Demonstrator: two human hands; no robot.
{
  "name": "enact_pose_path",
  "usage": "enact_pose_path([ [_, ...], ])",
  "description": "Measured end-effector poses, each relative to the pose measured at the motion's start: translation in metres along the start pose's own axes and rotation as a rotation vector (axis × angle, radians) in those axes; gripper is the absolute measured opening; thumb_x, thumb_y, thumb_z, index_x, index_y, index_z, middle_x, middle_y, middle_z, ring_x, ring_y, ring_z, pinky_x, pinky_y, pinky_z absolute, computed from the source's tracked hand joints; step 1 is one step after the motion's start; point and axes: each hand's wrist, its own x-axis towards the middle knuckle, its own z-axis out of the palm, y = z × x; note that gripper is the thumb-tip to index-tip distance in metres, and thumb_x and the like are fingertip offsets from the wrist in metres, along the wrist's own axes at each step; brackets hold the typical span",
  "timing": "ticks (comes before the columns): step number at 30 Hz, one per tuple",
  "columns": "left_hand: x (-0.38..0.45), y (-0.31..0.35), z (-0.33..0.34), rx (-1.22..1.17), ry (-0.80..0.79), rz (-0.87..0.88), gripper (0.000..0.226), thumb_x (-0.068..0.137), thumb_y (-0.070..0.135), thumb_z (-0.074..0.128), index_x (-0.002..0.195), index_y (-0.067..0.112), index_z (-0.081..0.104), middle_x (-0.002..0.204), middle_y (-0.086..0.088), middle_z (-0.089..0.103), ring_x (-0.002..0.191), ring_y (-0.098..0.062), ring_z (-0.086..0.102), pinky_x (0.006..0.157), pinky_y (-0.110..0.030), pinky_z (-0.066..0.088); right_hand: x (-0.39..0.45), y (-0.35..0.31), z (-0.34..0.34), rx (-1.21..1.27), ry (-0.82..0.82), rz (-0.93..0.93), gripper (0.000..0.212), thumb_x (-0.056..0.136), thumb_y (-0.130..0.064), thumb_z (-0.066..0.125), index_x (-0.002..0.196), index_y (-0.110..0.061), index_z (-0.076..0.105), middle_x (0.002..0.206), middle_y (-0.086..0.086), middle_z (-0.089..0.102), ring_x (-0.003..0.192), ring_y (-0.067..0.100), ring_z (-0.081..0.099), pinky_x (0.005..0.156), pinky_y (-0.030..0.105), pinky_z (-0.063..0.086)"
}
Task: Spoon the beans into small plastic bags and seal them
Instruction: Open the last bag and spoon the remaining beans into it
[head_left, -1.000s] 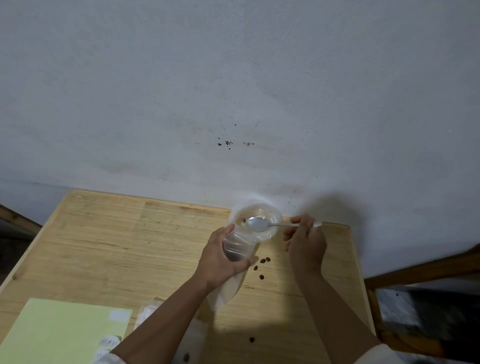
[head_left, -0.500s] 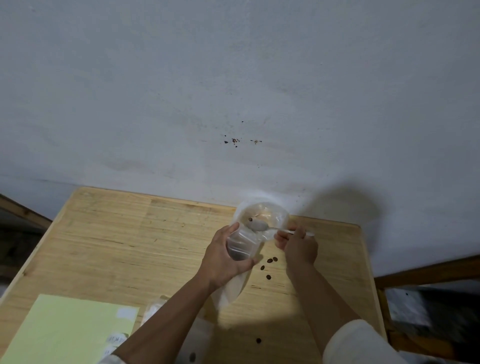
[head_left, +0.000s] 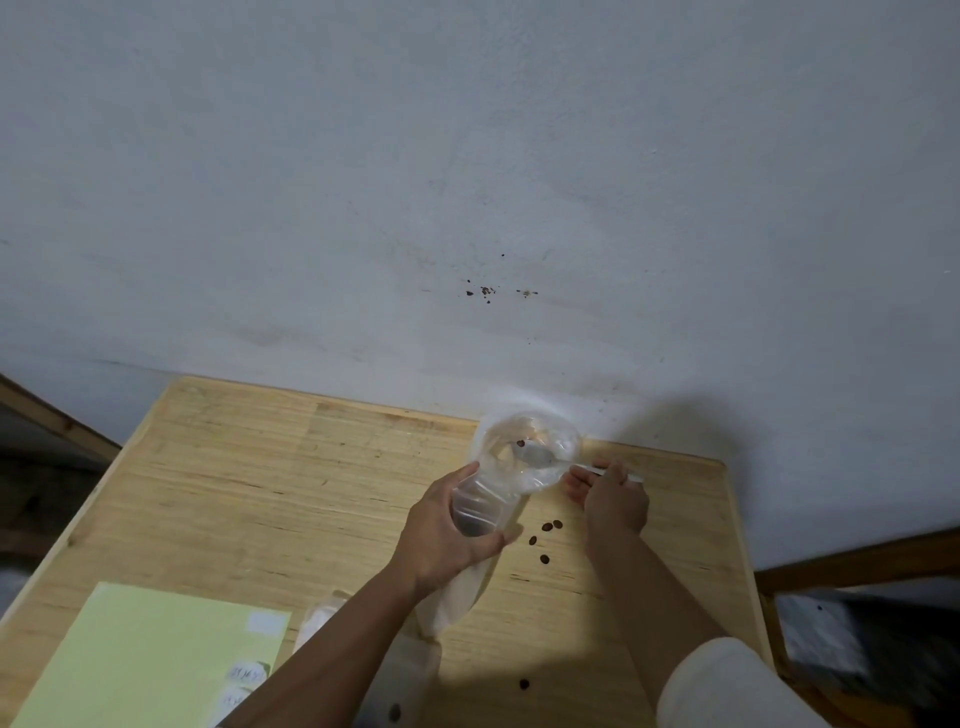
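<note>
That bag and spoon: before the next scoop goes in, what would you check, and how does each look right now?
1. Bag mouth open: ok, the plastic bag gapes wide at the top.
2. Bag held firm: ok, the left hand grips its middle.
3. Spoon inside the mouth: ok, its bowl is within the opening, held by the right hand.
4. Beans on the spoon: cannot tell; one dark bean shows near its tip.
5. No spills: not ok, loose beans lie on the table.

Clear glossy plastic bag (head_left: 511, 470), wooden table (head_left: 270, 467)
</note>
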Motion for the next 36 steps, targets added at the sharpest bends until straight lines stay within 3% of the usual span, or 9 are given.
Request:
enact_pose_path([
  [5, -0.006, -0.001, -0.005, -0.067, 0.008, -0.012, 0.101, 0.048, 0.061, 0.082, 0.136, 0.035, 0.04, 0.126, 0.009, 0.055, 0.105, -0.004, 0.057, 0.084, -0.015, 0.046, -0.008, -0.006, -0.006, 0.01, -0.034, -0.001, 0.029, 0.101, -0.018, 0.031, 0.095, -0.001, 0.054, 0.071, 0.014, 0.066, 0.055, 0.02, 0.064, 0.039, 0.02, 0.05],
  [10, -0.014, -0.001, -0.006, -0.087, 0.033, -0.005, 0.11, 0.039, 0.071, 0.076, 0.137, 0.034, 0.039, 0.126, 0.008, 0.055, 0.107, -0.004, 0.056, 0.083, -0.015, 0.045, -0.018, -0.01, -0.021, -0.033, -0.046, -0.061, 0.032, 0.1, -0.022, 0.03, 0.092, -0.004, 0.055, 0.071, 0.014, 0.067, 0.055, 0.022, 0.064, 0.046, 0.027, 0.05],
  [16, -0.025, 0.004, -0.01, -0.084, 0.038, 0.035, 0.114, 0.038, 0.071, 0.075, 0.138, 0.032, 0.037, 0.132, 0.007, 0.05, 0.115, -0.009, 0.052, 0.089, -0.019, 0.043, -0.042, -0.027, -0.039, -0.001, -0.094, -0.199, 0.038, 0.101, -0.028, 0.03, 0.082, -0.01, 0.058, 0.067, 0.011, 0.066, 0.05, 0.014, 0.063, 0.038, 0.021, 0.045],
  [20, -0.029, 0.009, -0.013, -0.084, 0.031, 0.081, 0.111, 0.04, 0.063, 0.079, 0.138, 0.031, 0.037, 0.131, 0.006, 0.051, 0.112, -0.01, 0.053, 0.089, -0.023, 0.045, -0.069, -0.04, -0.044, -0.06, -0.238, -0.374, 0.039, 0.101, -0.025, 0.03, 0.082, -0.007, 0.059, 0.06, 0.012, 0.063, 0.048, 0.015, 0.06, 0.036, 0.022, 0.041],
  [23, -0.029, 0.013, -0.018, -0.066, 0.028, 0.137, 0.099, 0.054, 0.045, 0.086, 0.138, 0.031, 0.036, 0.132, 0.005, 0.049, 0.112, -0.011, 0.051, 0.087, -0.023, 0.044, -0.092, -0.044, -0.048, -0.206, -0.361, -0.571, 0.035, 0.101, -0.017, 0.032, 0.081, -0.009, 0.06, 0.059, 0.009, 0.06, 0.05, 0.012, 0.057, 0.036, 0.023, 0.041],
  [27, -0.03, 0.017, -0.023, -0.013, 0.038, 0.222, 0.094, 0.06, 0.038, 0.085, 0.139, 0.029, 0.036, 0.132, 0.006, 0.047, 0.113, -0.007, 0.045, 0.087, -0.02, 0.039, -0.109, -0.049, -0.058, -0.352, -0.335, -0.746, 0.03, 0.097, -0.01, 0.042, 0.082, -0.013, 0.068, 0.058, 0.002, 0.059, 0.041, 0.007, 0.05, 0.039, 0.019, 0.041],
  [30, -0.03, 0.02, -0.025, 0.01, 0.027, 0.261, 0.094, 0.06, 0.038, 0.085, 0.139, 0.028, 0.036, 0.135, 0.005, 0.046, 0.115, -0.009, 0.046, 0.091, -0.023, 0.041, -0.113, -0.052, -0.075, -0.426, -0.294, -0.721, 0.02, 0.089, -0.017, 0.056, 0.077, -0.015, 0.071, 0.058, 0.003, 0.063, 0.041, 0.013, 0.052, 0.043, 0.019, 0.041],
  [36, -0.031, 0.031, -0.013, 0.0, 0.002, 0.304, 0.088, 0.06, 0.035, 0.086, 0.136, 0.033, 0.04, 0.129, 0.008, 0.048, 0.117, -0.011, 0.049, 0.098, -0.032, 0.045, -0.105, -0.034, -0.121, -0.603, -0.434, -0.496, 0.008, 0.076, -0.012, 0.072, 0.079, -0.018, 0.074, 0.059, -0.004, 0.066, 0.05, 0.006, 0.055, 0.05, 0.019, 0.044],
])
